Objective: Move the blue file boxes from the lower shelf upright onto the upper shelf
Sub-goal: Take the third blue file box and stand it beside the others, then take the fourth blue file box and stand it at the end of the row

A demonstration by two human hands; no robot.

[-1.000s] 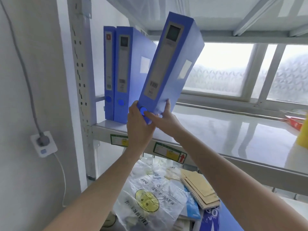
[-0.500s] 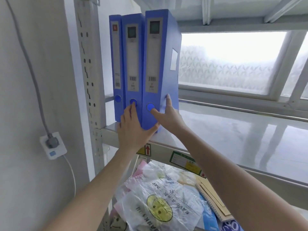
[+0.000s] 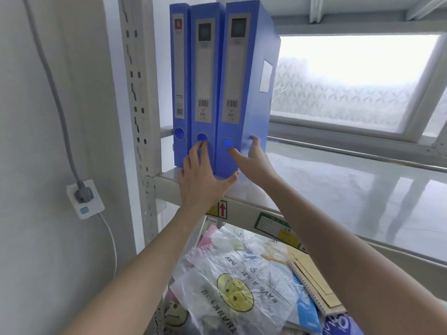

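Three blue file boxes stand upright side by side at the left end of the upper shelf [image 3: 350, 189]: the left box [image 3: 179, 81], the middle box [image 3: 204, 76] and the right box [image 3: 242, 81]. My left hand [image 3: 200, 180] lies flat against the middle box's spine, fingers spread, thumb stretched along the right box's bottom edge. My right hand [image 3: 254, 163] holds the right box low down, thumb on the spine by the round blue finger hole, fingers on its right side.
The perforated shelf post [image 3: 137, 93] rises just left of the boxes. A wall socket [image 3: 84, 198] with a grey cable sits further left. Below, the lower shelf holds a smiley plastic bag [image 3: 234, 291] and a spiral notebook [image 3: 314, 286]. A frosted window [image 3: 350, 81] is behind.
The right box went from tilted in the air to upright on the shelf, pressed against the other two. My left hand shifted from its base onto the middle box's spine.
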